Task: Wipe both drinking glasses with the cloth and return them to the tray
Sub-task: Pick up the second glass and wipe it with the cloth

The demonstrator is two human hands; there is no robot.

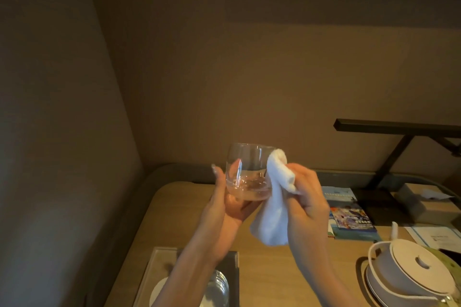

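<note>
A clear drinking glass (245, 164) is held upright in the air above the wooden table, with my left hand (225, 203) curled round its base from below. My right hand (308, 194) grips a white cloth (274, 204), whose bunched top presses against the glass's right rim while the rest hangs down. A second glass (217, 286) stands on the tray (152, 266) at the bottom left, partly hidden behind my left forearm. A white round coaster lies on the tray beside it.
A white electric kettle (409, 271) stands at the bottom right. Brochures (349, 214) lie on the wooden table (287, 276) behind my right hand, with a tissue box (424, 204) and a dark lamp stand (389, 157) further right. The wall runs close along the left.
</note>
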